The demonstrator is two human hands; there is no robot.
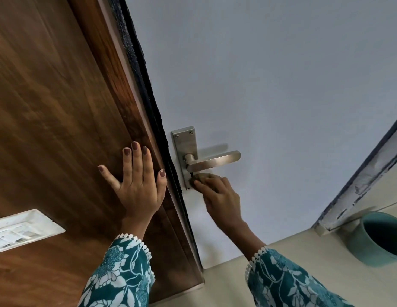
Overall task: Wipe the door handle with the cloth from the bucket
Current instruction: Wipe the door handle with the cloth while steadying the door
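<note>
A brushed metal lever handle (213, 161) on a tall backplate (185, 142) sticks out from the pale blue-grey door (281, 85). My right hand (219, 196) is closed around a small brownish cloth (204, 176) and presses it against the lower end of the backplate, just under the lever. My left hand (137, 176) lies flat with fingers spread on the dark wooden frame (60, 107), left of the handle. A teal bucket (379, 238) stands on the floor at the lower right.
A black seal strip (146, 85) runs along the door's edge. A white switch plate (22, 229) is set in the wood at the lower left. Beige floor (304, 262) lies below the door, and a worn threshold (357, 191) sits at the right.
</note>
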